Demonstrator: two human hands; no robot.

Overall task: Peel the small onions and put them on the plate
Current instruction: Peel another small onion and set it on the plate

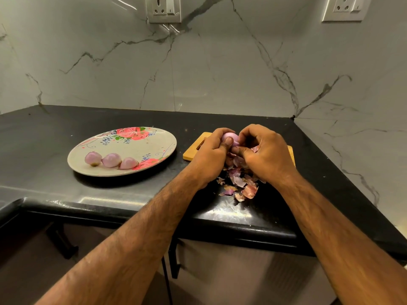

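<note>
Onion [229, 137] pale purple, glossy, gripped by both hands [236, 155], three peeled on plate [154, 144]

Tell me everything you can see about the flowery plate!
The plate is oval and cream-coloured, with a glossy look. Red-pink roses, green leaves and small blue sprigs are painted at its far rim and near-right rim. It lies flat on the black counter, left of the wooden board, and no hand touches it. Three peeled onions sit in a row along its near edge; the rest of it is bare.
</note>
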